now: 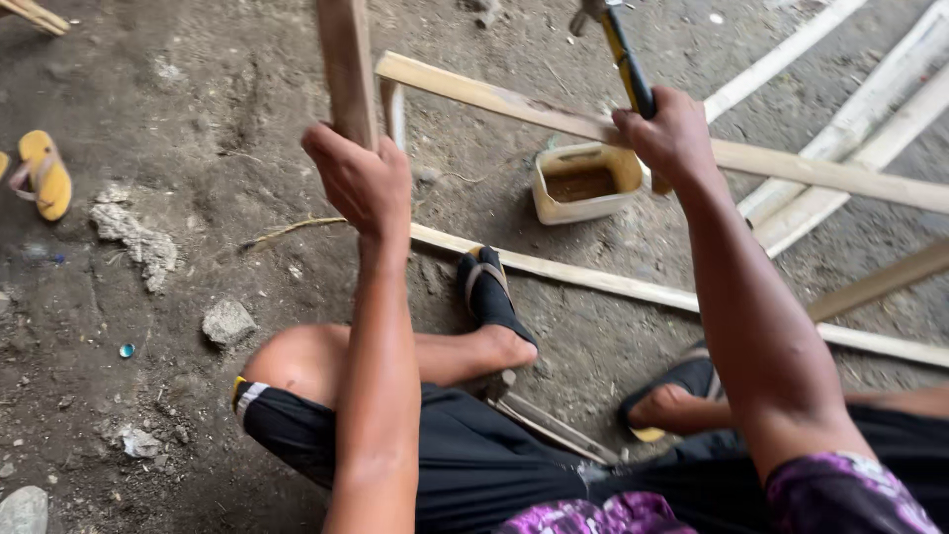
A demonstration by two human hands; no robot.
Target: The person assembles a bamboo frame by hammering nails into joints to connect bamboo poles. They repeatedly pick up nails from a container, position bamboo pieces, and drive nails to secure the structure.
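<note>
On the dirt floor, seen from above, a person sits with knees bent and both arms stretched forward, the two hands well apart. The left hand (364,183) is clamped around an upright wooden slat (347,64) that rises out of the top of the view; the fingers wrap its lower part, and a second, thinner upright piece stands just behind it. The right hand (674,133) is closed on the black grip of a hammer (625,54) with a yellow shaft — its metal head sits at the very top edge, tilted to the left, above a long pale crosspiece (494,99) that runs from beside the slat down to the right, passing behind the right wrist. Beyond that crosspiece a cut-open cream plastic container (585,181) lies on the ground with brown contents inside. Another long pale batten (593,280) lies flat across the floor under the left foot, which wears a black sandal (489,292); the right foot, also in a dark sandal, rests nearer the body. More pale battens lie at upper right. A yellow flip-flop (44,173) lies at the far left, and a grey stone (227,321) sits near the left knee.
</note>
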